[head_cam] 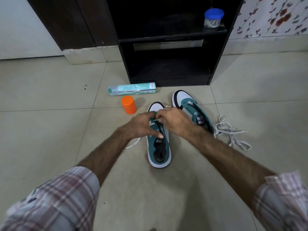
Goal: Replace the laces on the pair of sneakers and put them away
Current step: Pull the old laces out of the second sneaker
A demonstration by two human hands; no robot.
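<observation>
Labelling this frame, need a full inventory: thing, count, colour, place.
Low-top suede sneakers: 2, teal and white; near one centre floor, far one to its right.
Loose flat laces: 1 pile, off-white, floor right of sneakers.
Lace end: 1, white, left of near sneaker.
Spray can: 1, pale teal, lying before the cabinet.
Plastic cap: 1, orange, floor.
Open wooden cabinet: 1, black, behind.
Lidded jar: 1, clear, blue lid, cabinet shelf.
Left hand: grip on near sneaker.
Right hand: pinching lace.

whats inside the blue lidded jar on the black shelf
The clear plastic jar with a blue lid holds pale, whitish contents; too blurred to identify. The lid covers the top.
</observation>
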